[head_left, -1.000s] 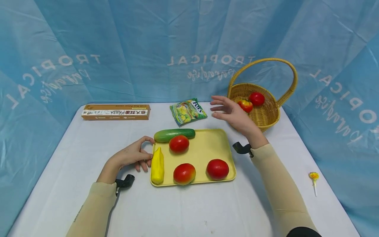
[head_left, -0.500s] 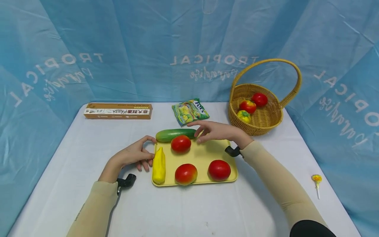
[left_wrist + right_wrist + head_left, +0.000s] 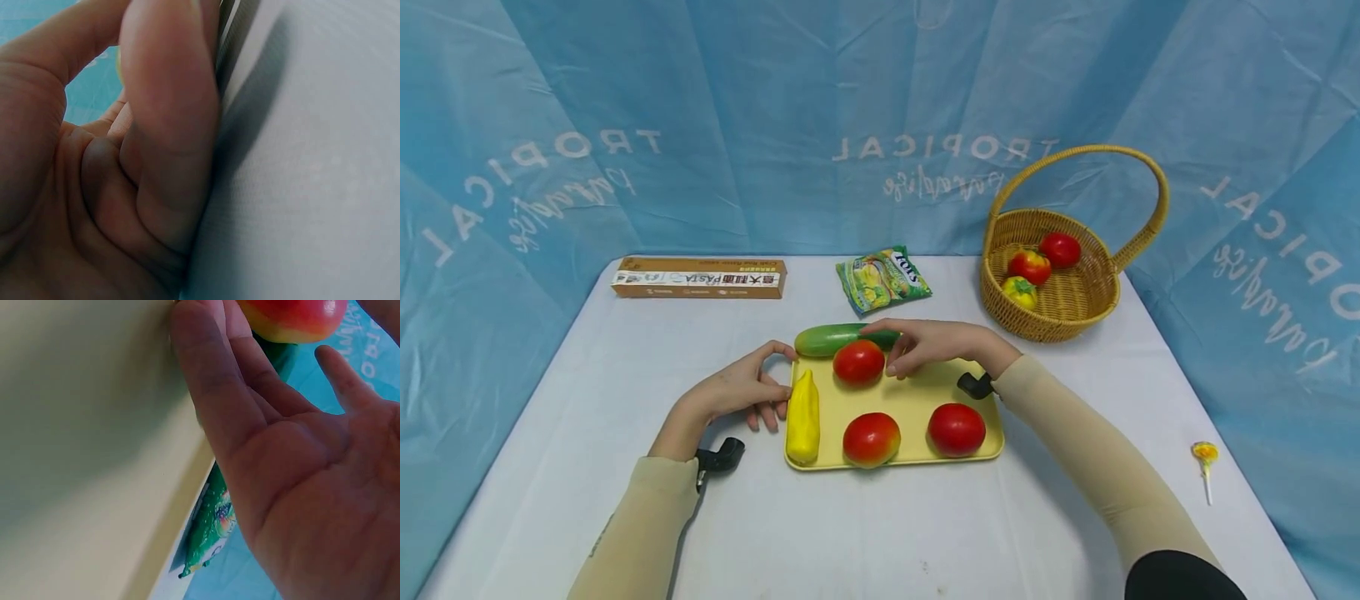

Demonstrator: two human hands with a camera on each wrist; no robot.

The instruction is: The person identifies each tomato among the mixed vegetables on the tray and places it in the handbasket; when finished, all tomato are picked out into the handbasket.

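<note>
On the yellow tray lie a cucumber, a banana and 3 red, partly yellow fruits like mangoes. My left hand holds the tray's left edge, its thumb at the rim beside the banana and its index finger at the upper corner. My right hand is over the tray's upper part, its index finger stretched above the cucumber and its thumb beside the upper mango. In the right wrist view its fingers reach toward a mango with nothing gripped. Whether they touch the fruit is unclear.
A wicker basket with two red fruits and a yellow-green pepper-like piece stands at the back right. Behind the tray lie a green snack bag and a pasta box. A lollipop lies near the right edge.
My right hand has moved from beside the basket, left and down over the tray to the upper mango. The left hand keeps its place at the tray's edge.
</note>
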